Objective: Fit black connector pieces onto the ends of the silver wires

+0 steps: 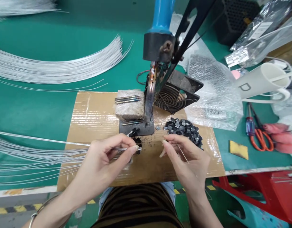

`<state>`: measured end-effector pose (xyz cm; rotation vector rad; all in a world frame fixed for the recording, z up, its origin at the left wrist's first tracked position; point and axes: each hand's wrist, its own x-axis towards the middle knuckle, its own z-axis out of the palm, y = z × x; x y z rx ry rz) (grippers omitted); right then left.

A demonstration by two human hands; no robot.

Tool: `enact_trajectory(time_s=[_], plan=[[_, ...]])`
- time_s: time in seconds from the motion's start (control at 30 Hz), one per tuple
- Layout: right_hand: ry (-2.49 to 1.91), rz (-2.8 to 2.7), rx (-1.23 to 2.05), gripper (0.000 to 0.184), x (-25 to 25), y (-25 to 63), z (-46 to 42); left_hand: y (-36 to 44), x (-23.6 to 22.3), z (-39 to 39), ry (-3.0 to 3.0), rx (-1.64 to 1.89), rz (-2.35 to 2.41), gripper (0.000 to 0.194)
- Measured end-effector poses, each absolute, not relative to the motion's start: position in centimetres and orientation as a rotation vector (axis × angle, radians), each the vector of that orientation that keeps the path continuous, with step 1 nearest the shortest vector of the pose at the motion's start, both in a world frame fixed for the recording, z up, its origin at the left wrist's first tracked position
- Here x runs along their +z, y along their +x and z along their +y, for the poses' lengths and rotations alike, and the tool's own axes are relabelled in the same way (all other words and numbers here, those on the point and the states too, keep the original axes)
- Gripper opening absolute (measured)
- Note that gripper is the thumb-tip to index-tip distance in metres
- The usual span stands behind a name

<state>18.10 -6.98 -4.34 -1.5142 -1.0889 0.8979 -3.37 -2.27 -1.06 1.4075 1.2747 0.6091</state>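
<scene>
My left hand (110, 155) is closed in a pinch on a thin grey cable (139, 148), its end poking out past the thumb. More grey cables (72, 155) trail off to the left beneath this hand. Black connector pieces (137, 141) lie just behind its fingertips, partly hidden. Between the thumb and fingers of my right hand (190, 155) is a thin solder wire (182, 153), which runs back across the palm. Behind that hand is a heap of small black and silver connectors (184, 128). A soldering iron (151, 88) with a blue handle points down between and beyond both hands.
Cardboard (89, 110) covers the work area. A wrapped block (129, 106) and a black fan (172, 96) flank the iron. Rightward are bubble wrap (212, 88), a white mug (257, 80), orange scissors (261, 139) and a yellow sponge (238, 149). A cable bundle (65, 68) lies back left.
</scene>
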Motion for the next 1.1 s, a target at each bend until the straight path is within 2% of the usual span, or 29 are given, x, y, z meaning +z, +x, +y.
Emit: enact_trajectory(time_s=[0.17, 0.37, 0.6, 0.9, 1.1], plan=[[-1.401, -1.112, 1.05, 0.014, -4.0, 17.3, -6.7, -2.9, -0.7, -2.2, 1.361, 0.597, 1.337, 0.013], [-1.292, -1.214, 1.167, 0.026, -4.0, 16.6, -6.6, -3.0, -1.1, -2.1, 1.402, 0.554, 1.29, 0.016], [-1.253, -1.232, 1.201, 0.032, -3.9, 16.3, -6.5, -3.0, -1.1, -2.0, 1.382, 0.546, 1.277, 0.018], [-1.271, -1.212, 1.204, 0.027, -4.0, 16.4, -6.3, -2.9, -1.1, -2.0, 1.396, 0.541, 1.295, 0.016], [-1.312, -1.061, 1.227, 0.013, -3.8, 16.2, -6.3, -3.1, -1.0, -2.0, 1.442, 0.504, 1.323, 0.018]])
